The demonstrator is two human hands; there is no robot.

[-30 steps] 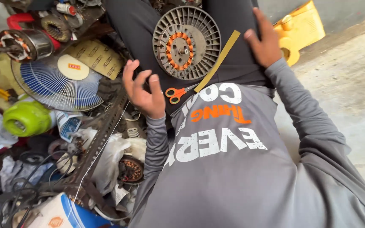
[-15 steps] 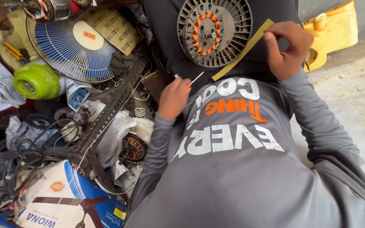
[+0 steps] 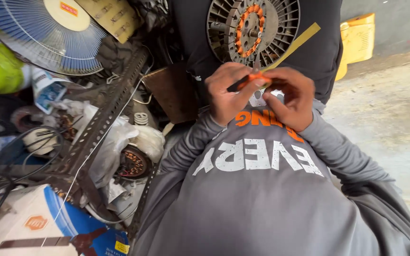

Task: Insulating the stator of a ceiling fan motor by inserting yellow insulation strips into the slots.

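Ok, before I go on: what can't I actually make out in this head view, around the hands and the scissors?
- Scissors: only the orange handles show; both hands cover the blades, so open or closed is unclear.
- Left hand and right hand: fingertips curl together, hiding which hand grips.
- Yellow strip: its lower end disappears behind the hands.
- Round motor part: top cut by the frame edge.
- Blue fan: cut off at the top-left corner.

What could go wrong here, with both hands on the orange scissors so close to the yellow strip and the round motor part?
The left hand and right hand crowd the small orange scissors, so a blade might nick a finger. The yellow strip lies loose across the round motor part on the lap and may slip.
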